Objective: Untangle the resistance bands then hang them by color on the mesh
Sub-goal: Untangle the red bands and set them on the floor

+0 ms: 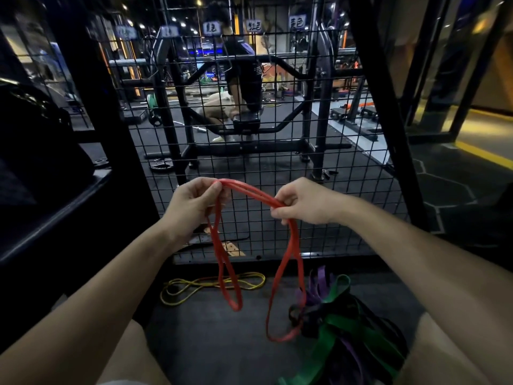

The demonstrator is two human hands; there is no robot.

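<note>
The mesh [249, 151] stands upright straight ahead, and everything here sits in front of it or at its foot. Low and left of its bottom edge, a yellow band [211, 286] lies in loose loops on the dark floor [211, 343]. Above it, in front of the mesh's lower rows, the left hand [191, 202] has its fingers curled, pinching one end of the red band [249, 191] between thumb and fingertips. From that pinch a narrow loop of red hangs down past the mesh's base, its bottom just beside the yellow band (crossing in front of it from this view). The red strands arc rightward in front of the mesh to the right hand [302, 202], which is curled around them with thumb and fingers closed on the band. A longer red loop drops from that hand and reaches into the tangle [341, 318] of green, purple and black bands heaped on the floor, right of the mesh's base. Small labels [297, 22] hang along the mesh's top row, too blurred to read.
</note>
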